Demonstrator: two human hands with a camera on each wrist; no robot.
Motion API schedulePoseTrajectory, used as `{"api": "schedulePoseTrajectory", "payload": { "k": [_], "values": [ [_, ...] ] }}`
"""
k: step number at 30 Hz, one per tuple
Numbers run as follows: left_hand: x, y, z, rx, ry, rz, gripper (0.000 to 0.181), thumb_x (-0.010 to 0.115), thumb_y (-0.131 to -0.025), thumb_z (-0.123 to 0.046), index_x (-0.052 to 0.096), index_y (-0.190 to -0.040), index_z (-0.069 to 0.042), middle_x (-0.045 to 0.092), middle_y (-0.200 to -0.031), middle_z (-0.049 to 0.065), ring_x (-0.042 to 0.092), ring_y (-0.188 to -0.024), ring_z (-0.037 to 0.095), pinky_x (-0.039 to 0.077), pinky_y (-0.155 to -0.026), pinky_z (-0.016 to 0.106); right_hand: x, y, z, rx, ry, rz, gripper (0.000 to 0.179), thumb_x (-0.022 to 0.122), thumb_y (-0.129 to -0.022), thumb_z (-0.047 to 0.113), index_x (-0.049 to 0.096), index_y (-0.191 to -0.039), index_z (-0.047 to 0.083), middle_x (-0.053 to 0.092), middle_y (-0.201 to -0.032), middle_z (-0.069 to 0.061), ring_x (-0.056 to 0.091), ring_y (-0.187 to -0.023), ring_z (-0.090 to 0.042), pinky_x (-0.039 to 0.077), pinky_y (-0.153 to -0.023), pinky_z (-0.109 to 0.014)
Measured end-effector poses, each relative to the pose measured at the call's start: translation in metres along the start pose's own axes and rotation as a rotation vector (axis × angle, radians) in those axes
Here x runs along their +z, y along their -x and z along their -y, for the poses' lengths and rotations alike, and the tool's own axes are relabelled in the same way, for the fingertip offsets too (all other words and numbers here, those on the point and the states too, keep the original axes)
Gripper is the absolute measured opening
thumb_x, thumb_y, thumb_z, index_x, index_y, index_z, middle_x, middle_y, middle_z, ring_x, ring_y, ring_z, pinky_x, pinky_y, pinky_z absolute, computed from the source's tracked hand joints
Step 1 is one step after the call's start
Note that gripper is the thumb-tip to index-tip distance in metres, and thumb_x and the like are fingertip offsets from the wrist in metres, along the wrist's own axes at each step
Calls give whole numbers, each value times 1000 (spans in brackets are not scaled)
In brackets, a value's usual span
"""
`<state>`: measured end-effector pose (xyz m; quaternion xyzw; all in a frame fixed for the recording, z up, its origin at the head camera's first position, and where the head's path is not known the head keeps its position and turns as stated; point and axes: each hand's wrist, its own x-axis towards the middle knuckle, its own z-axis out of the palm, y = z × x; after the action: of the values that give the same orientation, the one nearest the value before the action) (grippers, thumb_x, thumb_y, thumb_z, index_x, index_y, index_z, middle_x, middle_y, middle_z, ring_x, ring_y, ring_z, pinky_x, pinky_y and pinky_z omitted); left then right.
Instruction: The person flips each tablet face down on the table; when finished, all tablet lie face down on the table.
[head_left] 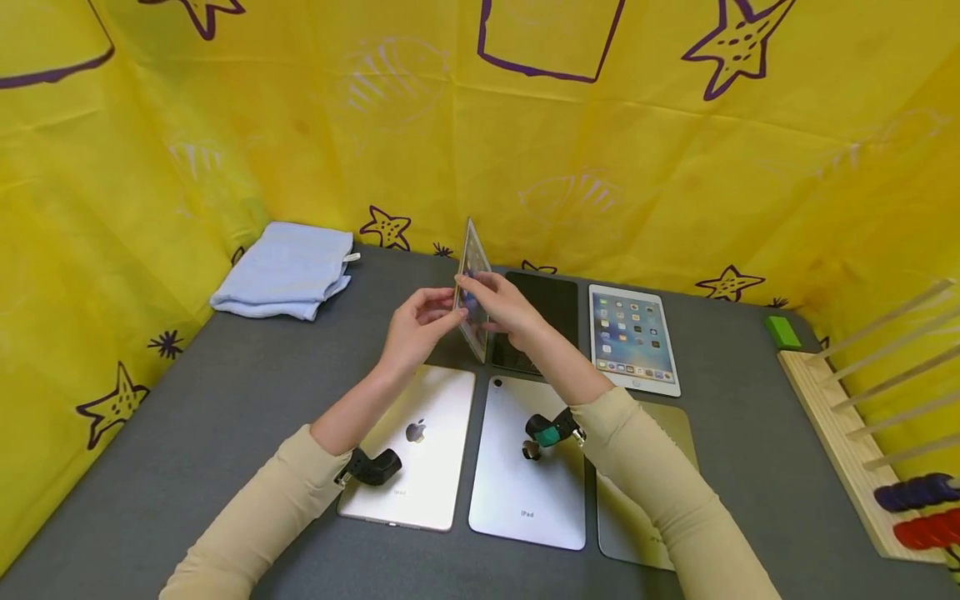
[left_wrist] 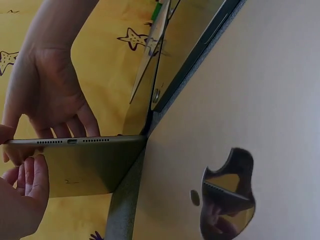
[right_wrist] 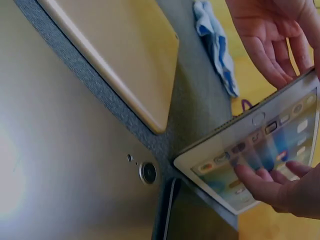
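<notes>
Head view: from above, facing forward and down over counter (head_left: pixel 765 467). Wrist views: close, low, tilted; share raised tablet (left_wrist: pixel 82 172), left facing its back, right its screen (right_wrist: pixel 260 142).

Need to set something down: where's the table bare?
Bare left, between blue cloth and left sleeve; bare right, between flat lit tablet and wooden frame. Crowded midway, where left hand and right hand hold an edgewise tablet among flat tablets.

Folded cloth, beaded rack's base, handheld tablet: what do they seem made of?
Folded cloth: soft, matte fabric, perhaps terry, by its thick folds. Rack base: pale, likely bare wood, faintly streaked. Handheld tablet: glossy, reflecting front, probably glass; greyish perforated edge suggests metal.
</notes>
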<state>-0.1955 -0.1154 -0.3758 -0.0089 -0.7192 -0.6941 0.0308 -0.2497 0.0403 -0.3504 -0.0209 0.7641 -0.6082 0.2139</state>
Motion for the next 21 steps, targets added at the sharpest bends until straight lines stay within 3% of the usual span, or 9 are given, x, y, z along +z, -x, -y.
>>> {"api": "schedulePoseTrajectory", "payload": {
  "k": [6,12,21],
  "values": [
    [11,2,5,-11,111,23,41,70,-91,-12,54,-127,-2,56,-116,10,59,-100,18,53,-85,27,-8,-4,-5,-18,-25,-17,72,68,-89,47,39,-147,14,42,-147,-6,44,-131,-29,48,-96,-50],
    [14,4,7,-6,28,46,53,72,-90,-19,49,-135,-7,53,-135,7,51,-121,23,43,-102,42,-9,-3,-6,-38,-33,6,72,69,-89,43,39,-148,14,44,-146,-9,49,-126,-32,51,-91,-50],
    [13,2,5,-17,1,49,52,73,-89,-26,55,-136,-12,56,-135,3,51,-122,22,42,-103,42,-6,1,-7,-62,-106,3,67,68,-91,36,40,-148,15,46,-143,-9,53,-121,-30,51,-91,-49]
  ]
}}
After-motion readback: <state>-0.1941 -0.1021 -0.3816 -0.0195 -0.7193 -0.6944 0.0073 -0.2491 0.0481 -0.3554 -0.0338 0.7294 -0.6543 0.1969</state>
